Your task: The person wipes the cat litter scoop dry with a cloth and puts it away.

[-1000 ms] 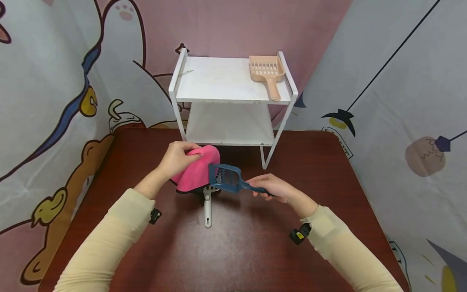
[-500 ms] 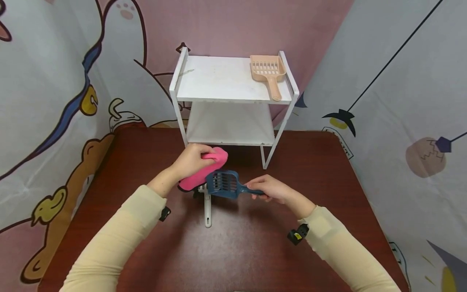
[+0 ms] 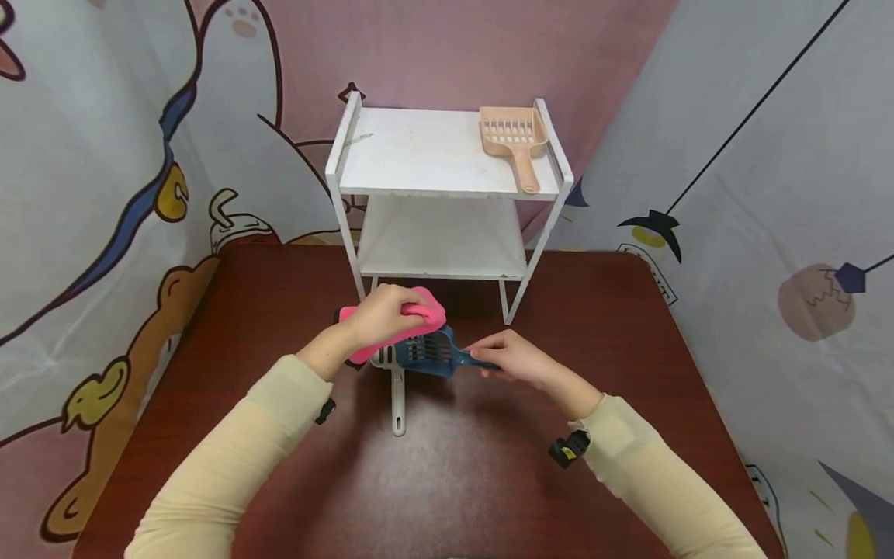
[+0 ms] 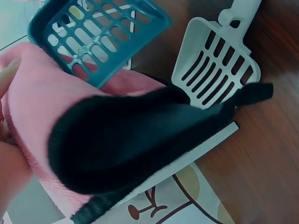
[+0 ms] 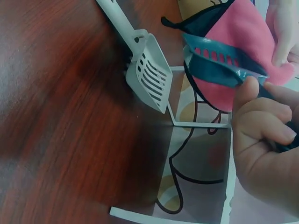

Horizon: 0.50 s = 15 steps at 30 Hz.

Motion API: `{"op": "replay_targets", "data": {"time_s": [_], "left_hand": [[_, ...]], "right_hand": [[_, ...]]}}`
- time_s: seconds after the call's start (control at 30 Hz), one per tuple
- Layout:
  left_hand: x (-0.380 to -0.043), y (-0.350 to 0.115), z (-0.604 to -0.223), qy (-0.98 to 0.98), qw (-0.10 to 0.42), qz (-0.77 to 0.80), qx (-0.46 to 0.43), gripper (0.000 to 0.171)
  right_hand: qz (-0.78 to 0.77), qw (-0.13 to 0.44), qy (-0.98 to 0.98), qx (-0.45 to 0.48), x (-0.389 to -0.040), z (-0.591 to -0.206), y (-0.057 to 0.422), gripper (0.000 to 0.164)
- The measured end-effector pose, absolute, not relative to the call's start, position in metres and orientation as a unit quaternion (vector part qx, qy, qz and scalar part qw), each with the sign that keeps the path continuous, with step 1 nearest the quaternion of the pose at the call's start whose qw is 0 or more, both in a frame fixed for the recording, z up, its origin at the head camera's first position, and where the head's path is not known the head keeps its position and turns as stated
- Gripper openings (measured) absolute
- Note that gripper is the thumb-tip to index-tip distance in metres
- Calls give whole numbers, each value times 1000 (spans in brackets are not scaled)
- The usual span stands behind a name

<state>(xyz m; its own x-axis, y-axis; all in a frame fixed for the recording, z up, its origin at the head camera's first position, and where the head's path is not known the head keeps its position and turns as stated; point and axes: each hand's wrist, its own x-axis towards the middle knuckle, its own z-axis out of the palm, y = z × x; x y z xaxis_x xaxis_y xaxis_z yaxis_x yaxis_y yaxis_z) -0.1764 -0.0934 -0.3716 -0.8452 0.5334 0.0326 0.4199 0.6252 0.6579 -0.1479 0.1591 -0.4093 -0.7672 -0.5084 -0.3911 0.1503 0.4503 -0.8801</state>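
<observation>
In the head view my left hand [image 3: 386, 312] grips a pink cloth [image 3: 434, 309] with black edging, bunched under the fingers. My right hand [image 3: 515, 355] holds a blue slotted litter scoop [image 3: 427, 355] by its handle, raised over the table with its head pointing left. The cloth is up against the scoop's head; in the left wrist view its pink side [image 4: 51, 93] overlaps the rim. A pale grey litter scoop [image 3: 398, 400] lies on the table just below both, its slotted head partly hidden by the cloth and blue scoop in the head view.
A white two-tier shelf [image 3: 419, 151] stands at the back of the brown table [image 3: 433, 489]. On its top board, at the right, lies a beige litter scoop [image 3: 517, 147]. Printed fabric walls [image 3: 740, 155] enclose the table's back and sides.
My left hand has moved right and slightly down with the cloth, which is now folded more tightly by the blue scoop. The blue scoop has turned and shifted slightly left.
</observation>
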Motion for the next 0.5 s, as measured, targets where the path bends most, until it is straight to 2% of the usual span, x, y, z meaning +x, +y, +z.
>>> {"op": "replay_targets", "data": {"time_s": [0.3, 0.5], "left_hand": [[-178, -98, -372, 905, 86, 332, 253, 21], [-182, -114, -378, 907, 54, 344, 236, 15]], "right_hand": [[-499, 298, 800, -147, -146, -406, 163, 30], [-521, 311, 781, -147, -144, -403, 169, 33]]}}
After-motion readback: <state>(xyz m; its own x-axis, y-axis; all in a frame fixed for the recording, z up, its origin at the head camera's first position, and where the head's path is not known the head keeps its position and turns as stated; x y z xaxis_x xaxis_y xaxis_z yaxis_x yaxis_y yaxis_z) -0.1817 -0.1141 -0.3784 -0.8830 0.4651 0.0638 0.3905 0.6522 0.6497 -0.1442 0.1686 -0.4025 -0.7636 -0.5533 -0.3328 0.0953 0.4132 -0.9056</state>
